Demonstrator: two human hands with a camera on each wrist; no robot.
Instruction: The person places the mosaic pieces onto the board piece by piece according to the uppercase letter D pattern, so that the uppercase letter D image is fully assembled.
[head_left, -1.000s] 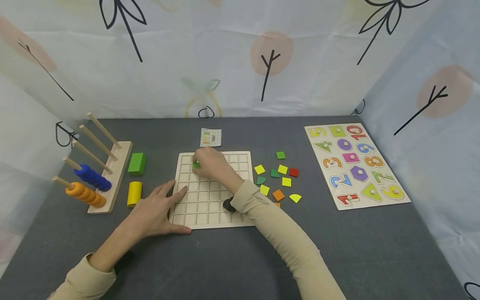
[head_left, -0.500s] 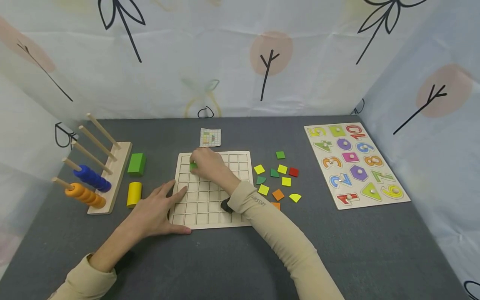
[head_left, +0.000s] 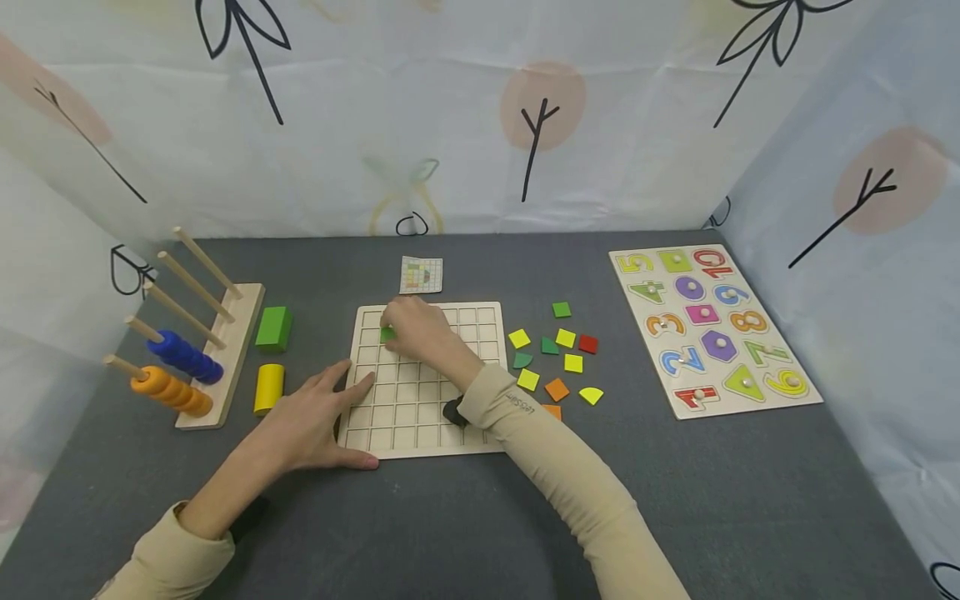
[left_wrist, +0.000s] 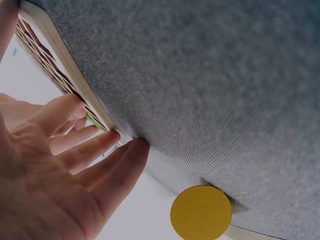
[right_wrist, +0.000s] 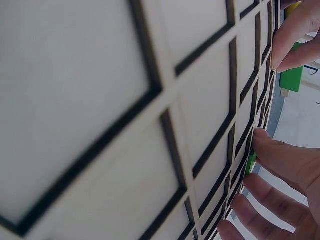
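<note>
Now, hands [head_left: 313, 423] [head_left: 422, 332] — left touching board [head_left: 405, 415], right pinching green tile [head_left: 387, 334].

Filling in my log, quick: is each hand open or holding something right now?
Left hand: open, fingers spread at the edge of the board.
Right hand: closed, pinching a green piece.

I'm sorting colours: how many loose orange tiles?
2: one orange tile right of the grid board; a second tile nearer the camera, partly behind the right sleeve; more may be hidden.
</note>
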